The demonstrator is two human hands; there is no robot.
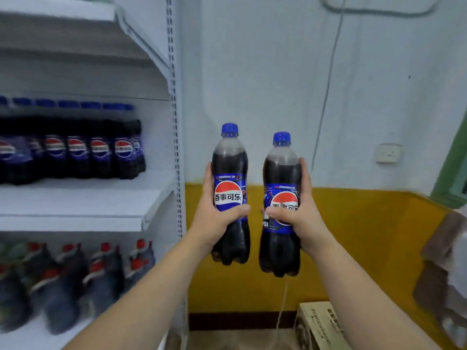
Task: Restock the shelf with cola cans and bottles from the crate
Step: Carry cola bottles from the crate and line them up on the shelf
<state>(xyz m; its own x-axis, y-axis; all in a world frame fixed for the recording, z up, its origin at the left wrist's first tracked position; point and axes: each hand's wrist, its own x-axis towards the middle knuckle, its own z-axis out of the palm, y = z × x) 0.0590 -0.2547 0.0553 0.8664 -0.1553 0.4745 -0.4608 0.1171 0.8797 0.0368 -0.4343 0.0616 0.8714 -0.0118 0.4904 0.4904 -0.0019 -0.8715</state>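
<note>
While the left hand [214,215] grasps one cola bottle [230,193] upright, the right hand [300,215] grasps a second bottle [281,205] just beside it — both held in the air, right of the shelf [83,200] where more bottles [75,150] stand in a row.

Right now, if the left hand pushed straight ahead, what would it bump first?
Probably the painted wall. The left hand, gripping its cola bottle, sits just right of the shelf upright, so nothing else seems in the way, though depth is hard to judge.
</note>
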